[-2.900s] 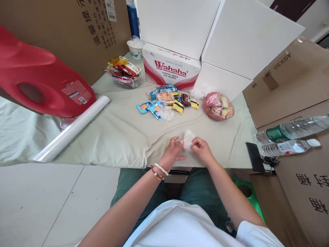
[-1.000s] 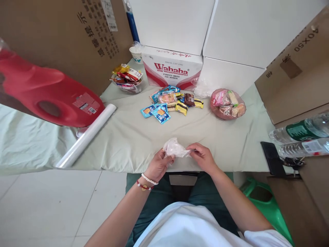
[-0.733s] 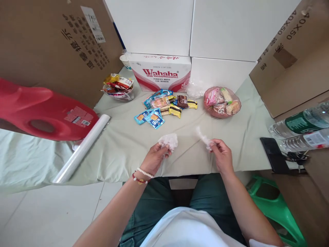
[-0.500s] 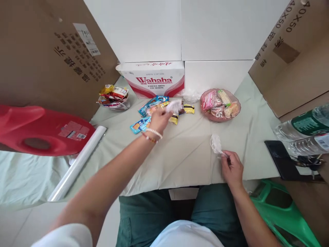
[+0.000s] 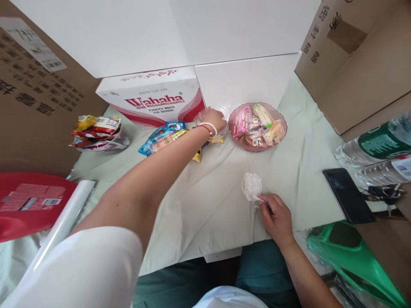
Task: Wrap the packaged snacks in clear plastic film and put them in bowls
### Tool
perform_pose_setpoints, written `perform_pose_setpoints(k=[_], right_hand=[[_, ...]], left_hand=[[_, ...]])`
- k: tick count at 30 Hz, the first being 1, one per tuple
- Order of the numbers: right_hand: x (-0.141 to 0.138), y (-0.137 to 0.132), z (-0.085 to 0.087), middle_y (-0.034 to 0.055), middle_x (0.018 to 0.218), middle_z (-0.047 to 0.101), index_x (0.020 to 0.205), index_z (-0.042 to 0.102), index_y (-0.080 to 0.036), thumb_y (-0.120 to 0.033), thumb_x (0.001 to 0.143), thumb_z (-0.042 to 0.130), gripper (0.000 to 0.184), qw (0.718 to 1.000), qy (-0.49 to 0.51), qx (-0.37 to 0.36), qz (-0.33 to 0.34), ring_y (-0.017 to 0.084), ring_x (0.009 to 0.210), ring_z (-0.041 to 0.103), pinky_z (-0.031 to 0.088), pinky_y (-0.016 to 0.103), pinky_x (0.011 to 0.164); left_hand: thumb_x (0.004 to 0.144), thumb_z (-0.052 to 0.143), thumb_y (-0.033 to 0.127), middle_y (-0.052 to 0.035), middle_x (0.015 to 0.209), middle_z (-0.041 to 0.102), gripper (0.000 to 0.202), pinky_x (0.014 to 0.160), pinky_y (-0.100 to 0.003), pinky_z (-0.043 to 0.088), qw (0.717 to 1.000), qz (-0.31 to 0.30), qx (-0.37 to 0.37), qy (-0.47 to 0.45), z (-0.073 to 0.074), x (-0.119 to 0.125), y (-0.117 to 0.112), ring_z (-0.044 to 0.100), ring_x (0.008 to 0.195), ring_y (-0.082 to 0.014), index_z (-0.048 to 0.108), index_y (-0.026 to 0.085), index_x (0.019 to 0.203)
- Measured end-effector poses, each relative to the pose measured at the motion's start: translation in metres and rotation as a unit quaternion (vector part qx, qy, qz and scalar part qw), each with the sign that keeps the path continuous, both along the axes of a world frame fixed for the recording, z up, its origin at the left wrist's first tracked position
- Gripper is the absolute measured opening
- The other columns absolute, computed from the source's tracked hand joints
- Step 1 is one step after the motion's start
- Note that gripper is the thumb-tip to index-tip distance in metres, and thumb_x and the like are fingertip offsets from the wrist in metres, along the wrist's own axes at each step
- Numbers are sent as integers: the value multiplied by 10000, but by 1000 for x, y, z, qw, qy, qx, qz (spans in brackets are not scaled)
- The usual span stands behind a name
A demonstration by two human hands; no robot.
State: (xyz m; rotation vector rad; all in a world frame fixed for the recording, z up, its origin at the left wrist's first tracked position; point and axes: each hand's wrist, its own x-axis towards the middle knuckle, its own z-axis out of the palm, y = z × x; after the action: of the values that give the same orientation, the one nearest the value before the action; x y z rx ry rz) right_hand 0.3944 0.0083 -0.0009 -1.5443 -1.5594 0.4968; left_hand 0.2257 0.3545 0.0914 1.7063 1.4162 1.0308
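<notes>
My left hand (image 5: 210, 119) reaches far across the pale green cloth (image 5: 208, 201), its fingers curled by a heap of clear plastic (image 5: 226, 112) between the Wahaha box (image 5: 154, 100) and the pink bowl (image 5: 258, 148). A bit of crumpled clear plastic seems to stay in its grip. Beside its wrist lie several snack packets (image 5: 162, 137). My right hand (image 5: 276, 216) rests near the table's front edge and pinches a second wad of clear plastic (image 5: 252, 187), which stands up on the cloth.
The pink bowl holds wrapped snacks. A clear bowl of packets (image 5: 96, 134) sits at the left. A red jug (image 5: 28, 205) and a film roll (image 5: 66, 216) lie lower left. A black phone (image 5: 348, 194), water bottles (image 5: 375, 147) and a green stool (image 5: 349, 252) are at the right; boxes stand behind.
The plastic has been pulled into two wads, one in each hand. My left arm stretched forward past the packets to the plastic heap; my right hand stayed near the front edge.
</notes>
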Motion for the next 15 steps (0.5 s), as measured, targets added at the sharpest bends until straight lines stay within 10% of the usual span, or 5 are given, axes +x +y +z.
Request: perform_pose_setpoints(k=[3,6,9,12,15], right_hand=[[1,2,-1,76,990,757,1096,762,-278,-273,1014,546,230,1000,23,-8,-9,264,936,715,590,431,823],[2,3,-3,70,1046,767,1108,787,-287,-274,1011,545,261,999,37,-4,-10,256,976,725,592,429,866],[0,0,0,65,1059,767,1113,800,-284,-279,1010,562,259,997,71,18,-16,242,966,727,596,410,863],[-14,-12,9,67,1049,758,1124,794,-275,-272,1015,571,248,996,84,40,-13,231,942,719,598,394,838],[-38,-30,18,83,1079,750,1139,788,-283,-232,1013,545,278,996,42,55,48,247,1017,707,589,426,910]], left_hand=[[686,866,130,-106,1286,630,263,1193,-495,291,999,28,34,1,18,-27,-49,301,1494,-340,698,228,862],[825,795,337,-93,1025,679,187,950,-416,492,999,15,-38,-21,22,-58,-134,598,1137,-269,665,211,871],[923,582,677,-66,719,638,528,570,-320,469,984,-23,-168,-50,0,-72,-231,621,635,-182,630,180,751],[734,704,842,-75,858,676,696,532,-285,484,902,-3,-373,-219,-29,-66,-308,653,689,-178,667,158,860],[614,893,719,-54,954,692,654,676,-304,576,862,23,-374,-342,-47,-54,-347,672,895,-198,671,179,908]])
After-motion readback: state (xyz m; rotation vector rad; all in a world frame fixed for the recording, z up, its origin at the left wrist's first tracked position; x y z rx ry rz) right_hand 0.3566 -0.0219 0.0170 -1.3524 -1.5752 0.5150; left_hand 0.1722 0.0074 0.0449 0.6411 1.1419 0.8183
